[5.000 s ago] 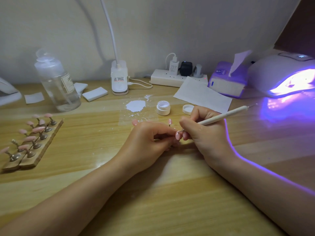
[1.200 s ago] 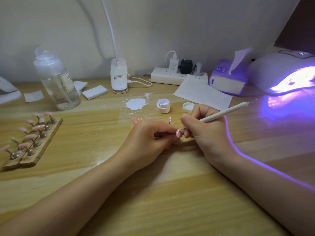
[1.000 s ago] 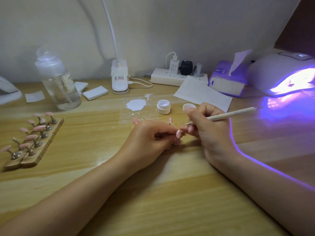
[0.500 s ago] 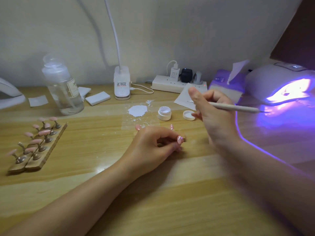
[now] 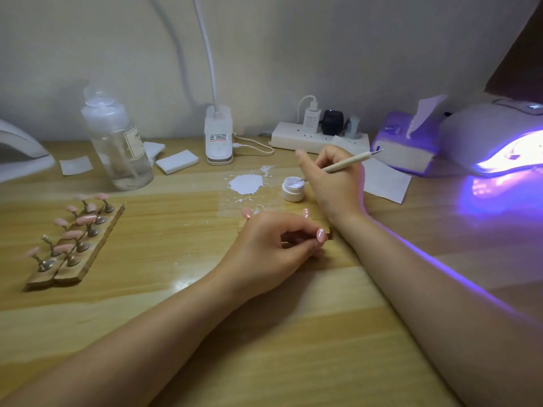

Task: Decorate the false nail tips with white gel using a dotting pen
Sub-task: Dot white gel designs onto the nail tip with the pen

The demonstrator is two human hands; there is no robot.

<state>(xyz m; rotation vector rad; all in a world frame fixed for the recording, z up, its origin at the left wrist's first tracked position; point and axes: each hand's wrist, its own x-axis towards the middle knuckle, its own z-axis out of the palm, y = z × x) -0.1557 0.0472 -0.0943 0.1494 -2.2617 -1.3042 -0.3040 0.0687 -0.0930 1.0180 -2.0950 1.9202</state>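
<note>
My right hand (image 5: pixel 332 177) grips the white dotting pen (image 5: pixel 349 161), and its metal tip dips into the small open jar of white gel (image 5: pixel 292 189). My left hand (image 5: pixel 273 248) rests on the desk and pinches a pink false nail tip (image 5: pixel 321 235) on its stand; the tip carries a white dot. Two more pink tips (image 5: pixel 306 212) stand just behind that hand. At the left, a wooden rack (image 5: pixel 76 245) holds several pink nail tips on metal stems.
A glowing UV nail lamp (image 5: pixel 499 142) sits at the right, with a tissue box (image 5: pixel 405 142) and paper sheet (image 5: pixel 385 180) beside it. White gel smear (image 5: pixel 246 183), clear bottle (image 5: pixel 117 142), lamp base (image 5: pixel 219 136), power strip (image 5: pixel 317 139) and pads (image 5: pixel 176 161) line the back.
My right hand lifted the pen away from the nail tip and moved back to the gel jar, dipping the tip in. My left hand kept holding the nail tip.
</note>
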